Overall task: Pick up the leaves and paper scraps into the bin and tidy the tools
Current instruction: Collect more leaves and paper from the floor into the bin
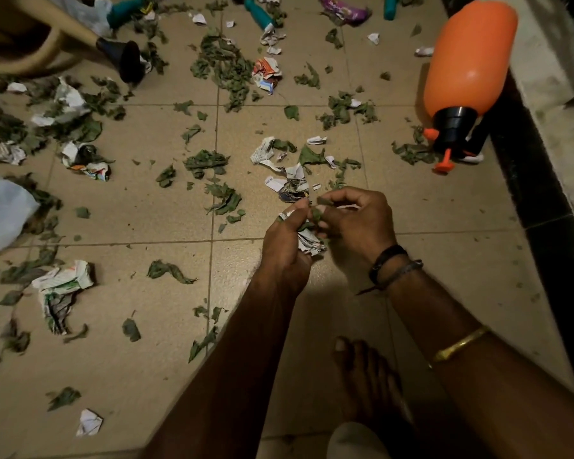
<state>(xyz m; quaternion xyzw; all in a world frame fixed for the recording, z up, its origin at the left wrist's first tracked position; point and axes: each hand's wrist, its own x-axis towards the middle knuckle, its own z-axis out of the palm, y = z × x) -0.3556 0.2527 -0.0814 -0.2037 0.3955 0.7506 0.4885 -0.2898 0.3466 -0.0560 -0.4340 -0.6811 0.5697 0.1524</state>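
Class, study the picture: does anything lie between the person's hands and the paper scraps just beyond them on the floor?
Nothing visible does. The left hand grips a paper wad, the right hand pinches a leaf; the paper scraps lie just past their fingers, with only bare tile between.

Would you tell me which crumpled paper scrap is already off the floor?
The crumpled white printed scrap gripped in the left hand; all others lie on the beige tiles.
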